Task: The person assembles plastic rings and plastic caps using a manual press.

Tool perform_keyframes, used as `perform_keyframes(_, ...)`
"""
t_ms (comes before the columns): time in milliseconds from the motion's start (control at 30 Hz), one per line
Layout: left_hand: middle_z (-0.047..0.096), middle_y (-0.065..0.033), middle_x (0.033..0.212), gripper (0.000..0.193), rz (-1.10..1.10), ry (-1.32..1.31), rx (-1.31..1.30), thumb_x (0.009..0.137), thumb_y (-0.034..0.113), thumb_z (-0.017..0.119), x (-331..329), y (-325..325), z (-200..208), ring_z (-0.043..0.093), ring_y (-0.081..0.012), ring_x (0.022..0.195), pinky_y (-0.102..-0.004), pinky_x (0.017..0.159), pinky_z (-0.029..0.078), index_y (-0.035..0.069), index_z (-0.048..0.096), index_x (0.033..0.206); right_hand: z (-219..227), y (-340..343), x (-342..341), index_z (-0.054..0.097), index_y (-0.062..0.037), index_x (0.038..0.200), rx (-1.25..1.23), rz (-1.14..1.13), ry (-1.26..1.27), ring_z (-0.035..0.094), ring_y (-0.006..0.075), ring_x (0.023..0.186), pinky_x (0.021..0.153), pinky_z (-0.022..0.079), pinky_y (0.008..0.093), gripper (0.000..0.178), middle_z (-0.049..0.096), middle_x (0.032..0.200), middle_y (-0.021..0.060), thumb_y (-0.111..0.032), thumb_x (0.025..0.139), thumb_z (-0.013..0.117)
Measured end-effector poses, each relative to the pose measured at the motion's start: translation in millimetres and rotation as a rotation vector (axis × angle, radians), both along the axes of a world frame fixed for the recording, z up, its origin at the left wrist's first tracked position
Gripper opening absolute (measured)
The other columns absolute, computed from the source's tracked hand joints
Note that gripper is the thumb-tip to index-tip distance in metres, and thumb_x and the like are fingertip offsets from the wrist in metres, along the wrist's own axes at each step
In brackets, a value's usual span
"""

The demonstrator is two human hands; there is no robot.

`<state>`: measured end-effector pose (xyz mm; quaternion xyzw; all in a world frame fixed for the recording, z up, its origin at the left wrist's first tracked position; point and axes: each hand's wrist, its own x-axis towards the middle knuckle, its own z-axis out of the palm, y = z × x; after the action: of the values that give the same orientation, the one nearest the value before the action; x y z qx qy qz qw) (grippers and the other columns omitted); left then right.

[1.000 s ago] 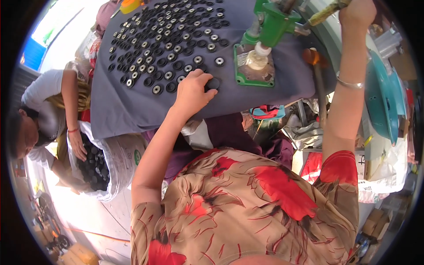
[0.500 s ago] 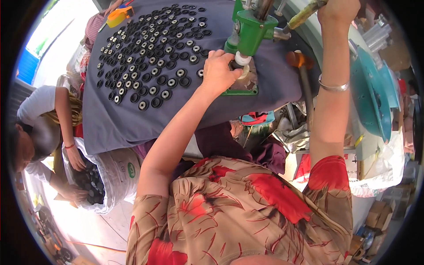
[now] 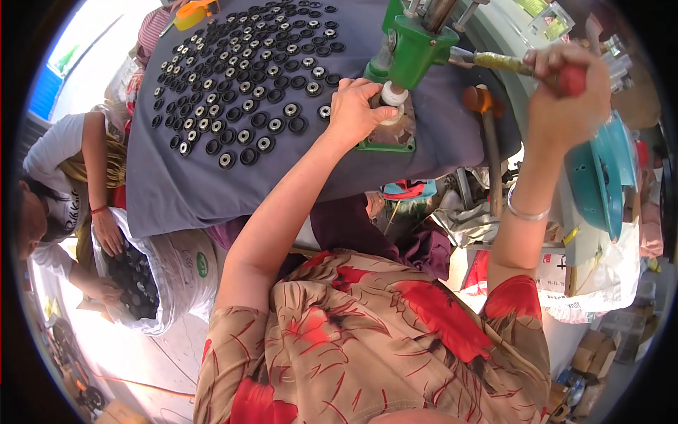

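Observation:
A green hand press (image 3: 420, 53) stands on the cloth-covered table, with a white round tip (image 3: 394, 94) under its ram. My left hand (image 3: 355, 113) is beside that tip, thumb and fingers curled together over the press base (image 3: 401, 141). What they pinch, if anything, is hidden. My right hand (image 3: 568, 95) is closed round the end of the press lever (image 3: 503, 62), which has a yellowish wrapped grip and a red knob. Left of the press lie many black rings (image 3: 247, 155), a number of them with metal bearings in the middle.
A hammer (image 3: 487, 120) lies right of the press at the table's edge. Teal basins (image 3: 593, 184) stand at the right. An orange tape dispenser (image 3: 192, 14) is at the far left. A co-worker's hands (image 3: 109, 237) reach into a white sack (image 3: 187, 272) of black parts.
My right hand has come down and outward, swinging the lever from raised to nearly level. My left hand stays by the white tip. The view has shifted slightly.

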<state>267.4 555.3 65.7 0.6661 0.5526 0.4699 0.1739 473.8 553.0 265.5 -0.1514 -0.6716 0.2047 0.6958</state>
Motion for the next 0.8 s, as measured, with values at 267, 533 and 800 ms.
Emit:
perform_keyframes(267, 0.063, -0.0082, 0.102, 0.051, -0.022, 0.047, 0.09, 0.061, 0.033, 0.081, -10, -6, -10, 0.05, -0.0303, 0.101, -0.04, 0.087, 0.043, 0.008, 0.069, 0.103, -129, -59, 18, 0.051, 0.0, 0.082, 0.214, 0.082, -0.169, 0.057, 0.027, 0.067, 0.078, 0.048, 0.0532, 0.02, 0.055, 0.074, 0.0145, -0.017, 0.091, 0.048)
perform_keyframes(533, 0.062, -0.0087, 0.104, 0.053, 0.007, 0.086, 0.096, 0.063, 0.036, 0.079, -11, -8, -12, 0.047, -0.0302, 0.107, -0.0417, 0.088, 0.038, 0.008, 0.067, 0.107, -101, -57, 16, 0.051, 0.0006, 0.078, 0.188, 0.051, -0.267, 0.055, 0.0244, 0.065, 0.08, 0.047, 0.0524, 0.026, 0.053, 0.07, 0.0125, -0.021, 0.093, 0.046)
perform_keyframes(800, 0.061, -0.0097, 0.106, 0.053, 0.015, 0.089, 0.054, 0.062, 0.031, 0.08, 3, -4, 4, 0.048, -0.0308, 0.107, -0.0401, 0.091, 0.04, 0.008, 0.067, 0.108, 33, 61, 25, 0.054, 0.0024, 0.084, -0.098, 0.31, 0.008, 0.055, 0.0218, 0.064, 0.068, 0.052, 0.0381, 0.011, 0.052, 0.072, 0.0116, -0.002, 0.086, 0.044)
